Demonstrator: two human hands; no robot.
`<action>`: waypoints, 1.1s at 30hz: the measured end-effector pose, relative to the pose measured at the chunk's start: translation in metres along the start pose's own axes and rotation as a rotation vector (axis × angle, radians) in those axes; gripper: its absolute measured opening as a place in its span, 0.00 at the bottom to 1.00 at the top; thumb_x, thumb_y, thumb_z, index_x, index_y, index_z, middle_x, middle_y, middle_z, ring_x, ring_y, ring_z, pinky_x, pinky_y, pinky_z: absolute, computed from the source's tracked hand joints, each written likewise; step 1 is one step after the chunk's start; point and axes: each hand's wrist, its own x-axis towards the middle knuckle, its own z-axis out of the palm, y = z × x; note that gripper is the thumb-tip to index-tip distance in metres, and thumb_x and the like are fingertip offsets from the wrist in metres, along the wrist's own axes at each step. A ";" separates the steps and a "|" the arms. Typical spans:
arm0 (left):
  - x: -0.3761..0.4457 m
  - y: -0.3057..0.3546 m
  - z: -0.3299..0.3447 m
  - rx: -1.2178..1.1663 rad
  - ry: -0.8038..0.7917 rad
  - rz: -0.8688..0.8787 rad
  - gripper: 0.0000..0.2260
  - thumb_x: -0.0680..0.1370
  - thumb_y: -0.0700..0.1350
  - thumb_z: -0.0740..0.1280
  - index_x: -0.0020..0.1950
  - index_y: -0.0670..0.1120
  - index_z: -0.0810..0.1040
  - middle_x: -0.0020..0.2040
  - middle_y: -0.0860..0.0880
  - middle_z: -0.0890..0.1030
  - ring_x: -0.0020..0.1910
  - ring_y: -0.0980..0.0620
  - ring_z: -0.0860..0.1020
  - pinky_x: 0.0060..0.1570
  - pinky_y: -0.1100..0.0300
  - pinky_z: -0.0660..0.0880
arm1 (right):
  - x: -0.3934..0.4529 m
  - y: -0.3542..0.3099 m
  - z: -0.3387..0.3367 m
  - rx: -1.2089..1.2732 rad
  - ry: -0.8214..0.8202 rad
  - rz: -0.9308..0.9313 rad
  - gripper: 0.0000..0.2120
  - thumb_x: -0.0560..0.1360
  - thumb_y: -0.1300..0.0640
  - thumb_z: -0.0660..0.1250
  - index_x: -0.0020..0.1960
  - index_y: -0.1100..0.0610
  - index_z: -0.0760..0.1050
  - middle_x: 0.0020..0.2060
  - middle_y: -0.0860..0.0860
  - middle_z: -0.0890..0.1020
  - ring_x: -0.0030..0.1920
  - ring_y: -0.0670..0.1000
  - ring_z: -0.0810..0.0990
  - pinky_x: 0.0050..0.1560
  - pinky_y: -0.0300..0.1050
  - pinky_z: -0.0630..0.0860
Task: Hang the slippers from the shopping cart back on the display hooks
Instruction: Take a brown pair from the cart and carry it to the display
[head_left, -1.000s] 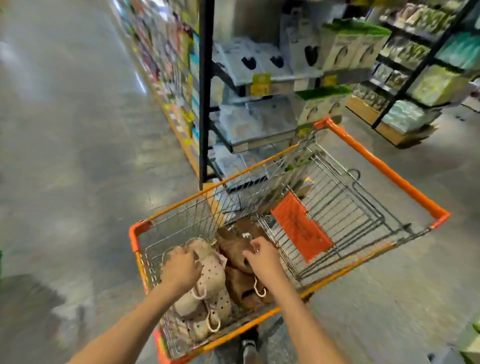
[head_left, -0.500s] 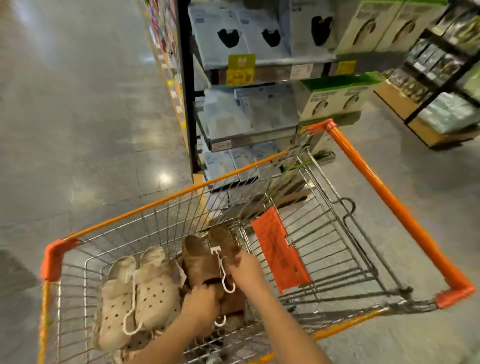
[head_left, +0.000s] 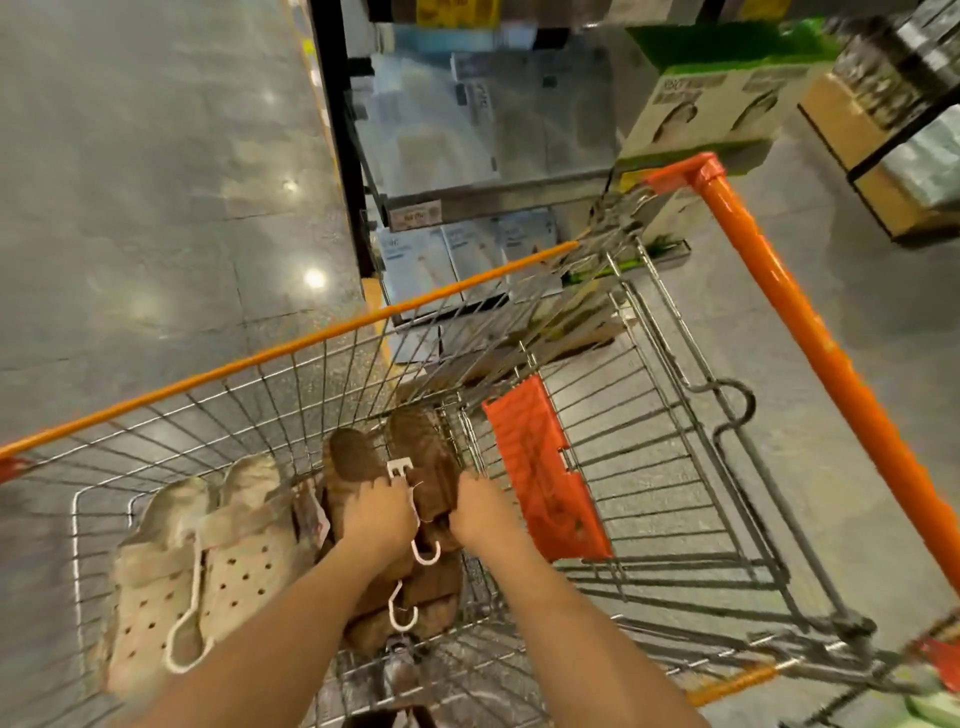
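- Two pairs of slippers in your shopping cart (head_left: 291, 358), lower centre of frame: brown slippers (head_left: 415, 457), beige slippers (head_left: 208, 561) to their left.
- Your left hand (head_left: 376, 514) and right hand (head_left: 480, 512): both curled on the brown pair, either side of its white hanger (head_left: 410, 499).
- Risk: a second white hook (head_left: 402, 610) lies beneath; lifting may snag it, or the cart wires.
- Display hooks: not in view.

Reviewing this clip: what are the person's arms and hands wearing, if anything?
Nothing visible. Both forearms are bare up to the frame edge, with no sleeves in view. The left hand and right hand have no gloves, and no watch, bracelet or ring shows.
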 end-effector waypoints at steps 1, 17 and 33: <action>0.003 -0.002 0.001 -0.008 -0.005 -0.014 0.16 0.78 0.45 0.56 0.65 0.44 0.68 0.64 0.43 0.73 0.65 0.43 0.70 0.61 0.50 0.69 | 0.004 -0.001 0.005 -0.024 -0.015 -0.012 0.17 0.74 0.62 0.62 0.62 0.62 0.67 0.61 0.60 0.73 0.62 0.61 0.73 0.60 0.53 0.72; 0.075 -0.030 0.032 0.117 -0.166 0.075 0.42 0.74 0.49 0.67 0.77 0.50 0.40 0.77 0.42 0.52 0.75 0.41 0.54 0.70 0.43 0.58 | 0.073 -0.012 0.088 -0.061 -0.338 0.012 0.24 0.75 0.59 0.64 0.68 0.60 0.60 0.63 0.60 0.74 0.65 0.59 0.72 0.64 0.51 0.70; 0.097 -0.006 0.062 0.334 -0.226 0.131 0.37 0.78 0.48 0.60 0.77 0.48 0.38 0.78 0.46 0.48 0.73 0.41 0.59 0.69 0.47 0.59 | 0.064 0.016 0.115 -0.041 -0.233 -0.130 0.30 0.76 0.57 0.58 0.75 0.57 0.51 0.65 0.60 0.72 0.64 0.60 0.73 0.64 0.53 0.67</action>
